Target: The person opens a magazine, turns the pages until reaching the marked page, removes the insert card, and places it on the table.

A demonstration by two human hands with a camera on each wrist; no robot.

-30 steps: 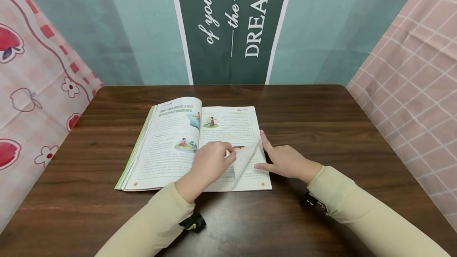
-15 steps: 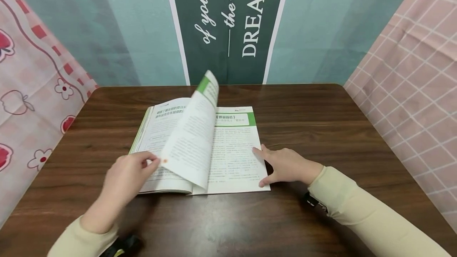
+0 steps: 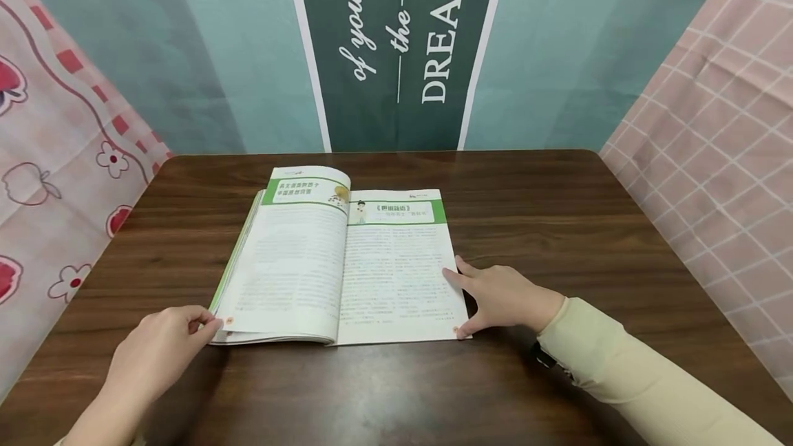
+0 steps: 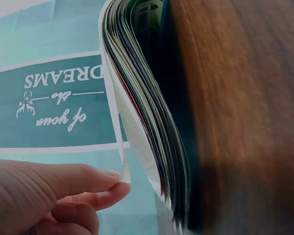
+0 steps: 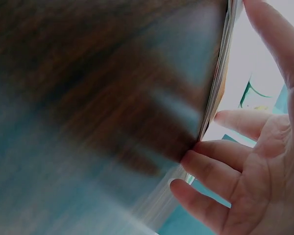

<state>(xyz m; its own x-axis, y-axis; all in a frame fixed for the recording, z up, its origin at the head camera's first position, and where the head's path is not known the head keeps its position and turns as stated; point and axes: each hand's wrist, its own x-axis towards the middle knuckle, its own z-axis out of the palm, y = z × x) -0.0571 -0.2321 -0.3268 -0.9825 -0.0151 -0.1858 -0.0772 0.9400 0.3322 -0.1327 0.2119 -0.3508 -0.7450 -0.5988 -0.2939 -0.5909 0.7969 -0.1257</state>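
An open magazine [image 3: 396, 288] lies on the brown table in the head view, with green title bands across the tops of both visible pages. At its lower left corner my left hand [image 3: 151, 349] pinches the corner of a page [image 3: 285, 267]. The left wrist view shows thumb and index finger on that page corner [image 4: 126, 171], lifted off the thick stack of pages [image 4: 147, 112] behind it. My right hand [image 3: 504, 298] rests at the magazine's right edge, fingers spread, thumb near the lower corner. In the right wrist view several fingertips touch the magazine's edge [image 5: 216, 88].
The wood-grain table [image 3: 557, 226] extends around the magazine. A teal cloth backdrop [image 3: 248, 54] with a dark lettered band stands behind it. Pink patterned cloths hang at the left [image 3: 62, 177] and right [image 3: 731, 143].
My left hand has carried the page from the right side over to the left, showing a new spread. My right hand has slid slightly down along the right edge, its thumb now near the corner.
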